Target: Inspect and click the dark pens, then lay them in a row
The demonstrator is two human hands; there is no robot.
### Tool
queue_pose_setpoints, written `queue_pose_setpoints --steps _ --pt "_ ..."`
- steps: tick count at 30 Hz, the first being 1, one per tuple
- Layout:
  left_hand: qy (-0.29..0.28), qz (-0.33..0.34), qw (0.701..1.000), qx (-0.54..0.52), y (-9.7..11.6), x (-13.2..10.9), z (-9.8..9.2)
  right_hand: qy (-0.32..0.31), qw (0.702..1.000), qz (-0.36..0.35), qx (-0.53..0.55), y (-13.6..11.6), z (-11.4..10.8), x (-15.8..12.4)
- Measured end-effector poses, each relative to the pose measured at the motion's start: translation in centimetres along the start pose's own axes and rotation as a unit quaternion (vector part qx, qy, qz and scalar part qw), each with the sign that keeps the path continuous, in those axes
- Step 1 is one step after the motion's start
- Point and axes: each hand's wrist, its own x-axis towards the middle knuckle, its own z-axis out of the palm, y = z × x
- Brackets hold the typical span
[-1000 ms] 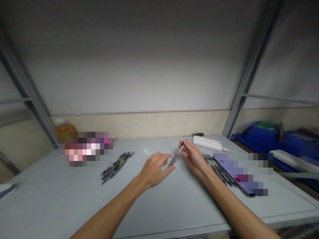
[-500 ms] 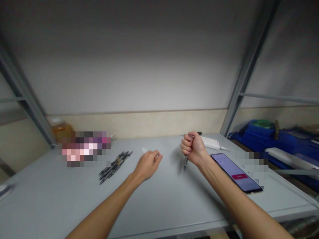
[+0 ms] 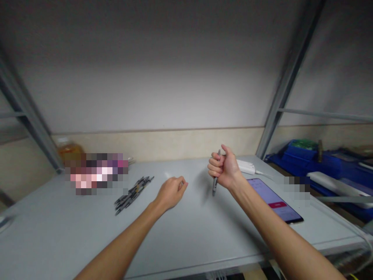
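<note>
Head view: right of centre, the right hand (image 3: 225, 169) fists around a pen (image 3: 216, 179), held upright, tip down above the table (image 3: 186, 233). Centre frame, the left hand (image 3: 171, 191) rests loosely curled (empty, it seems), a pen pile (image 3: 133, 195) to its left, a phone (image 3: 275, 201) lower right.

dim, soft overall; bright patch mid wall (image 3: 163, 89), edges warped/blurry.

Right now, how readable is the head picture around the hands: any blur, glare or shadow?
Head view: soft overall, clearest mid-frame, where the right hand fisted round the pen and the left hand read well; edges smear and bow; light pools on the wall, corners dim; a faint shadow lies left of the pen; two patches are pixelated.
</note>
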Motion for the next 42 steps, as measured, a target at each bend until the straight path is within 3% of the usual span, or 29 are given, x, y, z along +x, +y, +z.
queue_pose_setpoints --steps 25,30,33,35,37,40,42 --pt "-0.026 -0.006 1.0 -0.001 0.0 -0.1 -0.1 0.003 0.999 0.02 -0.042 -0.1 -0.6 0.0" --pt "-0.022 -0.001 0.999 0.023 0.0 -0.1 -0.2 0.059 0.993 -0.003 -0.099 0.3 -1.0 0.1" --pt "-0.01 -0.008 0.996 0.083 0.1 -0.1 -0.7 0.11 0.973 -0.027 -0.199 0.9 -1.9 0.1" --pt "-0.008 -0.032 0.99 0.136 0.1 0.0 -1.1 0.137 0.934 -0.045 -0.326 1.2 -2.8 0.0" --pt "-0.011 -0.063 0.982 0.179 0.1 0.0 -1.4 0.142 0.849 -0.062 -0.505 1.4 -3.9 -0.2" --pt "-0.018 -0.094 0.972 0.214 0.0 -0.1 -1.8 0.149 0.637 -0.055 -0.754 1.5 -5.4 -0.5" --pt "-0.026 -0.105 0.968 0.227 0.0 -0.2 -1.8 0.17 0.528 -0.037 -0.831 1.5 -6.1 -0.9"
